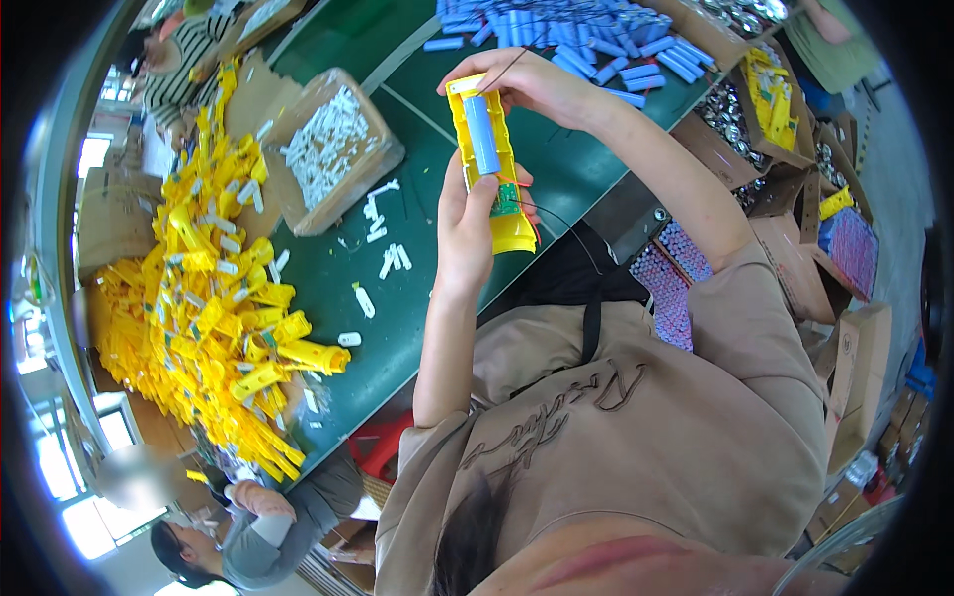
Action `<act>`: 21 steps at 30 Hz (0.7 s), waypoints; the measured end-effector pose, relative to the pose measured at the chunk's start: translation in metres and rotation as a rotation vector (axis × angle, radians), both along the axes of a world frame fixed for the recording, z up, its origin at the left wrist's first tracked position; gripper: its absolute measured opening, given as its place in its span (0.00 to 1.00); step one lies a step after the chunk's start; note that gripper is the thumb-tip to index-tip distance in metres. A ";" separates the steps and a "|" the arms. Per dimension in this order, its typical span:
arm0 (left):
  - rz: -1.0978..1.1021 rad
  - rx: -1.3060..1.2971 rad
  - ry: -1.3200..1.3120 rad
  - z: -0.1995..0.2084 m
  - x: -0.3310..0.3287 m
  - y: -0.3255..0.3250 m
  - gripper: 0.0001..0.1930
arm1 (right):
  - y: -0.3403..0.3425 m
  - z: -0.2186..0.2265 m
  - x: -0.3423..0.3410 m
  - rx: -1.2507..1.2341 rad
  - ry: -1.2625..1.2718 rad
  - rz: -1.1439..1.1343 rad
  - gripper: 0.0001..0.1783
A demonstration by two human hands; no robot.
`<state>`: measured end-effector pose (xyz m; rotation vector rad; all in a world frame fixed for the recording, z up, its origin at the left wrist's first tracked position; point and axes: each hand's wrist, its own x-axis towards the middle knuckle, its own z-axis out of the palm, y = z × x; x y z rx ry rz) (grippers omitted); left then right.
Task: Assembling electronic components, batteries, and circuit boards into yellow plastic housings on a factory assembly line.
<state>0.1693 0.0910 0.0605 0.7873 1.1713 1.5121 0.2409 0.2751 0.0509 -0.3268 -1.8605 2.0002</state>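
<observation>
Above the green table I hold up a yellow plastic flashlight casing (514,236), its hollow side facing me. A blue cylindrical battery (481,134) lies lengthwise inside it, with a small green circuit board (506,200) below. Thin dark and red wires trail out near the board. My left hand (465,226) is closed around the casing's lower part, its thumb by the battery's lower end. My right hand (537,87) curls over the top end, fingers against the casing; a dark wire runs beside it. Some right fingertips are hidden behind the casing.
Yellow casings (224,318) pile up at the left, near a box of small white parts (383,149). Loose white pieces (364,300) lie on the green table (422,268). Blue batteries (606,45) cover the far side. Cartons (785,253) stand right; other people work at left.
</observation>
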 end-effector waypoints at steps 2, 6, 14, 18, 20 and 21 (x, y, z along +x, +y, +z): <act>-0.057 -0.006 0.032 0.005 0.010 0.011 0.18 | 0.008 0.005 0.015 0.138 -0.015 -0.100 0.16; -0.111 -0.014 0.079 0.011 0.026 0.035 0.17 | 0.023 0.008 0.039 0.046 0.012 -0.225 0.15; -0.048 0.056 0.067 -0.001 0.054 0.113 0.17 | 0.037 0.012 0.099 0.141 -0.104 -0.394 0.31; 0.010 0.275 0.238 -0.029 0.100 0.183 0.20 | 0.054 0.047 0.135 0.661 -0.507 -0.663 0.34; -0.185 0.263 0.257 -0.028 0.119 0.214 0.26 | 0.082 0.053 0.150 0.852 -0.666 -0.813 0.28; -0.300 0.202 0.191 -0.029 0.124 0.230 0.27 | 0.094 0.055 0.165 0.877 -0.627 -0.873 0.25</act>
